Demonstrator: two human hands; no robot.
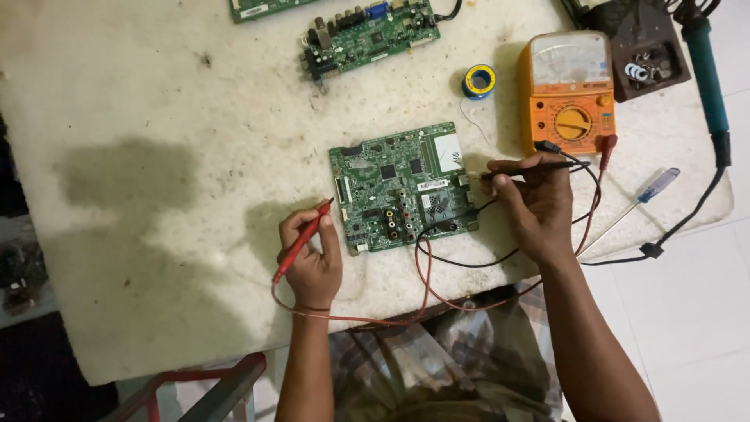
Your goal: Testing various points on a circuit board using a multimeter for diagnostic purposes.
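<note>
Head view: green circuit board (402, 187) lies flat on the table (156, 117), between both hands; left hand (311, 258) grips the red probe (303, 239), tip aimed up-right at the board's left edge; right hand (535, 207) pinches the black probe (531, 167), lying crosswise with its tip at the board's right edge; both hands are about equally near.

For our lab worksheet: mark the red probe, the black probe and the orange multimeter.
red probe (301, 242), head view, mid-shaft in the left hand.
black probe (539, 166), head view, shaft above the right hand.
orange multimeter (573, 123), head view, its dial.
</note>
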